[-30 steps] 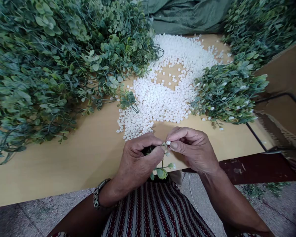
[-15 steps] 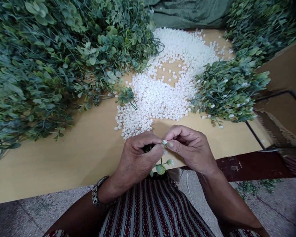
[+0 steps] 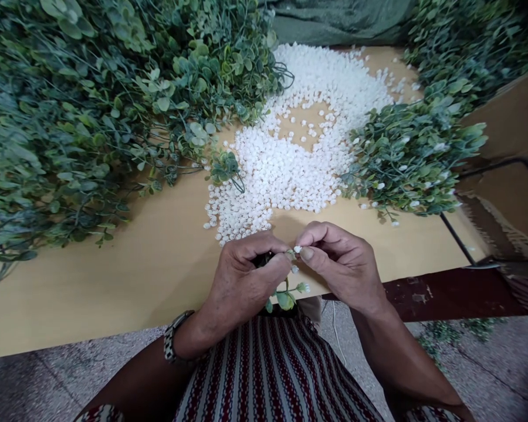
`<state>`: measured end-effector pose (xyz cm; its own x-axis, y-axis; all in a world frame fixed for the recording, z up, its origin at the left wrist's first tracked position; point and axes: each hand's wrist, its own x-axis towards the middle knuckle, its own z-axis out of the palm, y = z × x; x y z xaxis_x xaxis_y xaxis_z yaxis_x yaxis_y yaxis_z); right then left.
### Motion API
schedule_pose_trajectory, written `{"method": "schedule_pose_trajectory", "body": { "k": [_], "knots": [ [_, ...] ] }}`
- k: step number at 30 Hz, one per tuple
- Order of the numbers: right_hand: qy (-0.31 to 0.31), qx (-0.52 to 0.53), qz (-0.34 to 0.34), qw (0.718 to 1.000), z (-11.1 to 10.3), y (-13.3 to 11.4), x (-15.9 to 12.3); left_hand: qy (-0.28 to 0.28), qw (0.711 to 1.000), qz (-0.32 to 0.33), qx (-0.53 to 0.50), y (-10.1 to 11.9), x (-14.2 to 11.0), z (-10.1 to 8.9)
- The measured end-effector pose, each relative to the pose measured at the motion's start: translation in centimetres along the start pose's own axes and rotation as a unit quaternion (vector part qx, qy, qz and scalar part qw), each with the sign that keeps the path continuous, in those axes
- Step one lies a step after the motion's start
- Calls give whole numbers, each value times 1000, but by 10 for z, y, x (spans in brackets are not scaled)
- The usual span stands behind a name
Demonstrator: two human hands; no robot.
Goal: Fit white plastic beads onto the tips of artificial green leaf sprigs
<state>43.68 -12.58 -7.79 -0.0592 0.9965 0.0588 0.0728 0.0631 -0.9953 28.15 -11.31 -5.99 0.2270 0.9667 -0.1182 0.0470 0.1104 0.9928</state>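
Note:
My left hand (image 3: 250, 269) is closed, pinching a green leafy sprig (image 3: 286, 300) between thumb and forefinger; much of the sprig is hidden behind the hand. Some of its tips carry small white buds. Opposite it, my right hand (image 3: 341, 261) pinches a small white flower bud (image 3: 297, 249) between thumb and forefinger, right beside the stem tip at my left fingers. Whether bud and stem touch I cannot tell. Beyond both hands a wide heap of loose white flower buds (image 3: 286, 170) spreads over the table (image 3: 158, 275).
Piled artificial greenery (image 3: 92, 117) covers the table's left side. On the right lies a bunch of sprigs with white buds (image 3: 409, 158), near a cardboard box (image 3: 510, 193) and a black metal frame (image 3: 457, 240). A small green sprig (image 3: 224, 168) rests at the heap's left edge.
The white bud in my right fingers has shifted slightly right, away from my left fingertips, showing more stem between. Both hands keep their grips.

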Motion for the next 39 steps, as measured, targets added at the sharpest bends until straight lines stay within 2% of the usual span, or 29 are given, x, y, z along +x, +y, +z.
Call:
{"method": "schedule_pose_trajectory", "body": {
  "k": [15,21,30,39],
  "knots": [
    [28,-24,-22,999,4,9,-7,16,999,-25,-17,0,0,4],
    [19,-65,-53,996,4,11,-10,20,999,-39,-29,0,1,5],
    [46,-104,-120,986,7,18,-12,40,994,-75,-65,-4,0,8],
    [58,-133,-146,979,8,19,-13,39,993,-85,-67,-4,1,8]
  ]
}}
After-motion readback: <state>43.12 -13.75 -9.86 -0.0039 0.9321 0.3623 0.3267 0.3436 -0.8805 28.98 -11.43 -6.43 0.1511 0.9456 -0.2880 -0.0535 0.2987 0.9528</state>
